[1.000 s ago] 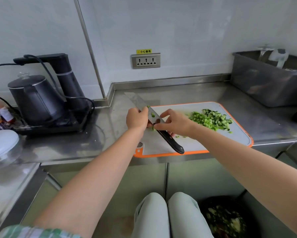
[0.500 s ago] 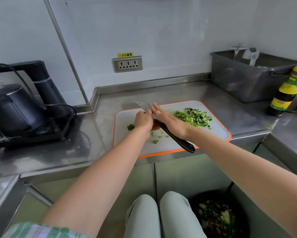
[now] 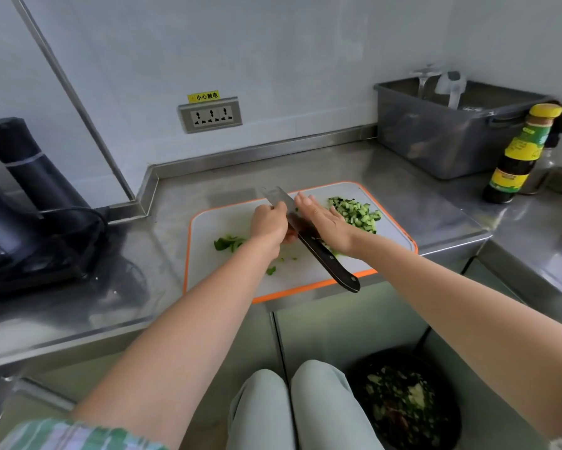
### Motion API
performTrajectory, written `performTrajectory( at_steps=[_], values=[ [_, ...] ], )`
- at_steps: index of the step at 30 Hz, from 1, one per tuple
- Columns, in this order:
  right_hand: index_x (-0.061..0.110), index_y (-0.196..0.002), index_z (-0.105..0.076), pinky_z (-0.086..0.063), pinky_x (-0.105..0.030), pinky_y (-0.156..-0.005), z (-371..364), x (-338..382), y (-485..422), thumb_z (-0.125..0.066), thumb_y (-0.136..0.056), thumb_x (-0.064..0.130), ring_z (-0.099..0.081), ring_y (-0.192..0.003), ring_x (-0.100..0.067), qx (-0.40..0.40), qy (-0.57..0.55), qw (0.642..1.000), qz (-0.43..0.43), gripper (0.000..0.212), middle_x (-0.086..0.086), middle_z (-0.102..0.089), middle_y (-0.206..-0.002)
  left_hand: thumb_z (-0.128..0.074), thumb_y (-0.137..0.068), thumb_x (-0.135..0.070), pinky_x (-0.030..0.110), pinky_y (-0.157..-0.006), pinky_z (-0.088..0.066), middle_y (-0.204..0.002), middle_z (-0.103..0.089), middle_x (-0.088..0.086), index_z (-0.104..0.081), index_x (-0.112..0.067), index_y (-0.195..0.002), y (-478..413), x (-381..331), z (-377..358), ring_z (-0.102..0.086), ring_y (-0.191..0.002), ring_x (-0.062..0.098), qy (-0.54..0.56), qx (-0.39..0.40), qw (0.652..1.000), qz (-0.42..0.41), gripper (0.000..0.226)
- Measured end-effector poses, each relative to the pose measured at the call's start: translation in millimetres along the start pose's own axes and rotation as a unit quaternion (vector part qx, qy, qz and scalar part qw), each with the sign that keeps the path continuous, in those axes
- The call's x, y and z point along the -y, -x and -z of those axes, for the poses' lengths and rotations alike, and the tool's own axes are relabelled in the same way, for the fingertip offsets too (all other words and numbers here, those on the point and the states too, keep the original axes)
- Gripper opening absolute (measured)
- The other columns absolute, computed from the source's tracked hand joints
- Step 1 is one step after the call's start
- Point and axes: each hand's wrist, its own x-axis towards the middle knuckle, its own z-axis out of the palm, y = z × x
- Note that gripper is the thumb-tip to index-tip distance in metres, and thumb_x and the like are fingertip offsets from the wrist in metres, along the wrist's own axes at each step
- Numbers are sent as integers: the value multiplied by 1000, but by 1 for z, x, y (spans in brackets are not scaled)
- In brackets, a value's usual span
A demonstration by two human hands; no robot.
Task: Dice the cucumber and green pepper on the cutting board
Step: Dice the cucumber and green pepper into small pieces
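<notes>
1. Knife (image 3: 331,262) is slanted over the cutting board (image 3: 204,254), handle past the near edge, blade tip toward the wall.
2. Left hand (image 3: 268,222) is curled round the blade.
3. Right hand (image 3: 326,224) is flat, fingers straight, against the blade's right face.
4. Diced cucumber (image 3: 354,211) is piled on the board's far right; green pepper pieces (image 3: 227,243) lie left of the left hand.
5. Board rests on the steel tabletop (image 3: 305,167).

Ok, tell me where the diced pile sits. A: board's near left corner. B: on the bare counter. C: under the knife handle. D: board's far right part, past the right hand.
D: the diced pile lies on the far right of the cutting board, past the right hand flat against the knife.
</notes>
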Motion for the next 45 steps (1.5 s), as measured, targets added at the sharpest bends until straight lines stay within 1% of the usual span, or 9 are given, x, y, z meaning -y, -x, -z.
performTrajectory(
  at_steps=[11, 15, 20, 24, 27, 33, 36, 39, 45],
  values=[
    [17, -152, -25, -1, -43, -117, -7, 10, -3, -11, -103, 47, 3, -149, -17, -75, 71, 993, -53, 59, -1, -10, -162, -39, -96, -19, 22, -39, -40, -78, -59, 12, -51, -10, -75, 0, 1, 24, -53, -53, 21, -25, -23, 999, -19, 26],
    [24, -144, -40, -14, -41, -110, -3, 24, 7, -35, -97, 51, -28, -136, -19, -172, 67, 982, 41, 55, 1, -41, -144, -39, -96, -18, 21, -36, -42, -73, -59, 11, -51, -9, -75, -2, -1, 37, -56, -47, 22, -34, -63, 997, -27, 26],
    [18, -142, -39, -38, -29, -83, -3, 51, 18, -65, -85, 42, -50, -99, -19, -1, 87, 996, 28, 67, -4, -52, -111, -38, -97, -21, 28, -48, -48, -65, -60, 10, -52, -4, -83, 4, -10, 48, -57, -48, 25, -45, -80, 995, -30, 26],
    [6, -107, -58, -41, -32, -64, -13, 64, 24, -54, -89, 30, -59, -81, -31, -87, 135, 986, 34, 29, -11, -66, -92, -37, -95, -21, 21, -40, -41, -59, -63, 13, -58, 1, -84, 18, -20, 50, -54, -39, 22, -16, -32, 997, -63, 33],
    [7, -78, -55, -42, -34, -60, -16, 71, 30, -49, -92, 25, -54, -62, -26, -132, -42, 990, -10, 24, -10, -60, -68, -34, -97, -30, 26, -48, -45, -67, -67, 14, -64, -3, -92, 23, -15, 62, -57, -49, 26, -42, -24, 994, -95, 40],
    [6, -81, -43, -39, -20, -43, -29, 74, 49, -40, -96, 8, -41, -49, -20, -76, -317, 937, -123, 15, -10, -47, -64, -47, -89, -14, 32, -67, -38, -83, -63, 12, -67, -14, -78, 36, 32, 101, -49, -77, 25, -302, -119, 927, -186, 23],
    [8, -80, -41, -38, -24, -46, -49, 72, 54, -40, -96, 8, -42, -48, -19, -63, -332, 931, -139, 16, -10, -46, -65, -49, -85, -9, 30, -63, -36, -74, -51, 9, -61, -26, -73, 39, 41, 107, -38, -73, 21, -322, -139, 918, -184, 24],
    [7, -81, -44, -43, -28, -54, -64, 63, 54, -40, -94, 10, -46, -51, -21, -61, -276, 948, -147, 14, -11, -51, -66, -50, -84, -9, 32, -60, -34, -71, -44, 7, -46, -13, -68, 44, 40, 102, -37, -70, 26, -351, -132, 911, -173, 17],
    [9, -71, -41, -48, -35, -63, -37, 33, 54, -42, -92, 11, -50, -59, -26, -109, -134, 969, -179, 21, -10, -51, -65, -54, -87, -15, 35, -80, -45, -103, -62, 15, -73, -18, -93, 42, 44, 93, -54, -99, 37, -364, -125, 903, -191, 20]
  ],
)
